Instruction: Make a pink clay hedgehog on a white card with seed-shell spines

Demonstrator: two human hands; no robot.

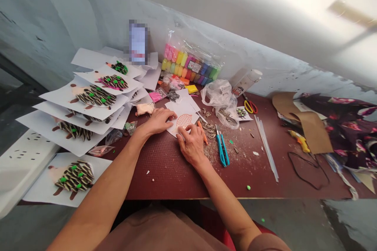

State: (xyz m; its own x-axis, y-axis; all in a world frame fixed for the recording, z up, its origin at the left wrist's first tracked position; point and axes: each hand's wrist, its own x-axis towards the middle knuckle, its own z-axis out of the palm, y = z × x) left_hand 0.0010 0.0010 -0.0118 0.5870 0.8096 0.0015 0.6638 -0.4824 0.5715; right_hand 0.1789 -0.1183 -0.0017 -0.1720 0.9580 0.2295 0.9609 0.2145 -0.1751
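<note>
A sheet of white paper lies before me, bearing an orange-pink oval with a scale-like pattern; whether it is drawn or modelled I cannot tell. My left hand rests at the paper's left edge, fingers stretched out and holding nothing. Over the oval's lower edge, my right hand has its fingers bent together; anything between them is hidden. An orange pen-like tool lies just right of that hand. Beyond it are loose striped sunflower seeds and a blue utility knife.
Stacked paper sheets with seed hedgehogs and a white power strip occupy the left. Behind are colored clay packs, a plastic bag and a bottle. Scissors, glue sticks and a yellow glue gun lie right.
</note>
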